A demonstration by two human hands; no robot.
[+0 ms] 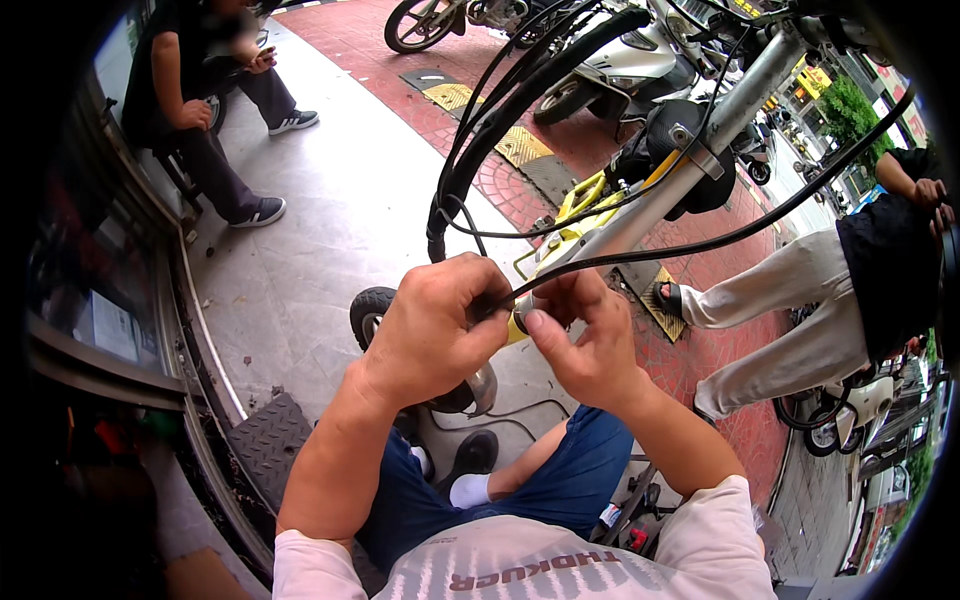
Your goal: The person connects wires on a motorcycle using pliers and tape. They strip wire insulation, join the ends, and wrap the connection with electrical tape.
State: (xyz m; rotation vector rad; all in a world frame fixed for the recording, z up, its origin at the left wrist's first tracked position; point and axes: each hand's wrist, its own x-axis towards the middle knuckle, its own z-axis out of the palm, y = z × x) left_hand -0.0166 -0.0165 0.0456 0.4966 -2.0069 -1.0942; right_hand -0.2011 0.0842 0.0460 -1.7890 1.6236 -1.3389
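Note:
In front of me stands a scooter-like vehicle with a silver steering tube (640, 215) and a yellow frame part (583, 205). A black cable (690, 250) curves from the upper right down to my fingers. My left hand (435, 315) is closed around the cable's lower end, its fingertips mostly hidden behind the knuckles. Close beside it, my right hand (590, 340) pinches with thumb and curled fingers at the same spot. A small yellow and silver piece (519, 322) shows between the hands; its kind is unclear. A bundle of black cables (500, 110) loops above my left hand.
A black wheel (372, 312) sits left of my hands, and a thin cord (520, 412) lies on the floor. One person (200, 110) sits at the upper left; another (830, 270) stands at the right. Parked motorcycles (620, 70) stand behind. A glass door frame (110, 370) runs along the left.

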